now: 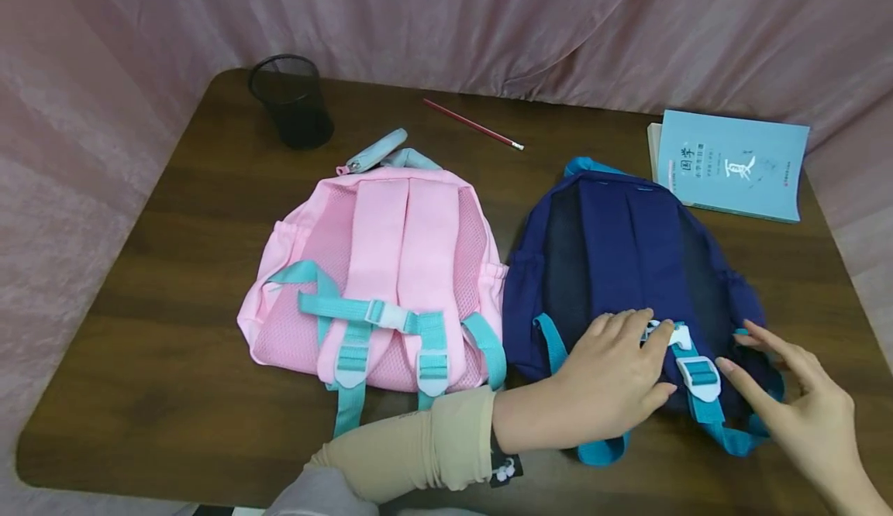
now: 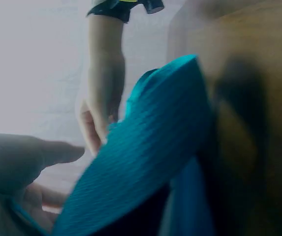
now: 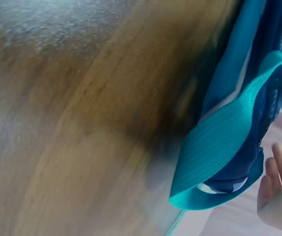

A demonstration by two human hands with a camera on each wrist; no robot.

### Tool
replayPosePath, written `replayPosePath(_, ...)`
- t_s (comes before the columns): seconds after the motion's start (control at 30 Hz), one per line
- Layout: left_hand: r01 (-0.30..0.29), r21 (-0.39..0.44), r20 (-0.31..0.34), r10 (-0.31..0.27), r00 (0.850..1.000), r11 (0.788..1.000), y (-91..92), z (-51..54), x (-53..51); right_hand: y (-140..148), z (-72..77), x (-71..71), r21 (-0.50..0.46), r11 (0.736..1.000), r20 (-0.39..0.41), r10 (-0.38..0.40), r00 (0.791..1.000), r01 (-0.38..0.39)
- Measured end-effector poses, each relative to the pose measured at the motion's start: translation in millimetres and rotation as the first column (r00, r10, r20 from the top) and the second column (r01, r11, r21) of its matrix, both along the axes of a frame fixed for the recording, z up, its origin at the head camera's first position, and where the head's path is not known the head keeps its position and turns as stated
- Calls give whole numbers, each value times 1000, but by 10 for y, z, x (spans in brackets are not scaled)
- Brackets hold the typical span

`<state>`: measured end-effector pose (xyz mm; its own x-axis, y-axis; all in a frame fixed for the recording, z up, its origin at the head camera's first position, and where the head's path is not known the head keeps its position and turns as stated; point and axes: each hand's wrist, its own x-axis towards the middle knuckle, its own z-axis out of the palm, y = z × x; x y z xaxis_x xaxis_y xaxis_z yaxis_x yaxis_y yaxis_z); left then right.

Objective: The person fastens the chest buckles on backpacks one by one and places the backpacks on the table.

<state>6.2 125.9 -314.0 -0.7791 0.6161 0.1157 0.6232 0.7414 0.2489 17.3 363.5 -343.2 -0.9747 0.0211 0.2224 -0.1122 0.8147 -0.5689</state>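
Note:
A navy backpack (image 1: 631, 229) lies back panel up on the right half of the table, its teal webbing straps (image 1: 729, 435) hanging toward the near edge. My left hand (image 1: 607, 373) lies over the lower part of its shoulder straps, fingertips at the white chest buckle (image 1: 680, 336), partly covering it. Right of that, my right hand (image 1: 802, 400) has its thumb and fingers spread, thumb tip beside the white strap adjuster (image 1: 700, 376). Neither hand visibly grips anything. A teal strap (image 2: 141, 137) fills the middle of the left wrist view, and another strap loop (image 3: 219, 142) shows in the right wrist view.
A pink backpack (image 1: 405, 252) with teal straps and a fastened chest buckle lies to the left, touching the navy one. Behind stand a black mesh pen holder (image 1: 300, 109), a red pencil (image 1: 474, 124) and blue-covered books (image 1: 739, 167). A pink curtain (image 1: 432, 20) hangs behind the table.

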Motion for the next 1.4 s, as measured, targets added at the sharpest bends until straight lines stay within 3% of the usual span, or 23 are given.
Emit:
replayPosePath(0.1, -30, -78, -18, 29, 999, 996, 38, -51, -45, -46, -3, 0, 83, 988, -65, 139, 988, -134)
replayPosePath(0.27, -71, -92, -21, 70, 997, 993, 46, -85, -94, -136, -55, -57, 162, 940, -100, 319, 943, -301)
replayPosePath(0.47, -91, -47, -29, 89, 996, 995, 45, -82, -91, -171, -175, -195, 146, 901, -191, 430, 882, -408)
replayPosePath(0.6, -127, -42, 3, 127, 992, 991, 58, -82, -80, -205, -220, -273, 116, 877, -228, 480, 847, -466)
replayPosePath(0.77, -146, -63, 19, 148, 989, 987, 92, -79, -101, -237, -169, -319, 95, 860, -191, 510, 839, -501)
replayPosePath(0.93, -115, -60, 26, 116, 993, 992, 90, -80, -134, -233, -124, -356, 104, 846, -150, 533, 833, -523)
replayPosePath(1.1, -89, -22, 11, 90, 996, 996, 78, -89, -141, -259, -93, -354, 76, 821, -106, 572, 814, -567)
replayPosePath(1.27, -79, -16, -9, 79, 997, 997, 62, -95, -154, -266, -114, -344, 59, 836, -63, 548, 834, -545)
replayPosePath(1.4, -80, -15, -23, 79, 997, 997, 51, -102, -165, -260, -141, -338, -11, 848, -45, 528, 848, -529)
